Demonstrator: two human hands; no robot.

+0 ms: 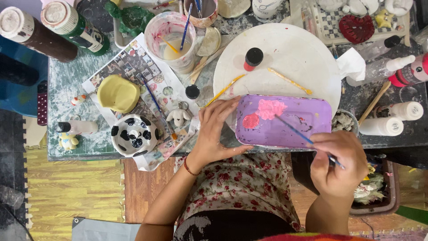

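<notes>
Paint-spattered and crowded, the grey worktable (67, 80) carries a purple rectangular tray (285, 120) at its near edge, and everything else is placed from that tray. Its face is fully coated in purple; a pink flower shape and a red round blob sit toward its left end, while the middle and right end remain plain purple, so the decoration looks only begun. The left hand (214, 129) presses against the tray's left edge, fingers spread and curled over the rim to steady it. The right hand (336, 163), at the tray's lower right corner, pinches a thin blue-handled brush (296, 130) whose tip reaches to the pink flower. Behind the tray lies a round white board (285, 58) bearing a small red paint bottle (253, 59) and two yellow brushes (290, 81). Left of the tray stand a small white dog figure (179, 117), a black-spotted white bowl (133, 134) and a pale yellow piece (118, 93). Beyond those, a stained water cup (171, 40) holds brushes. Right of the tray stand white paint bottles (392, 118).
</notes>
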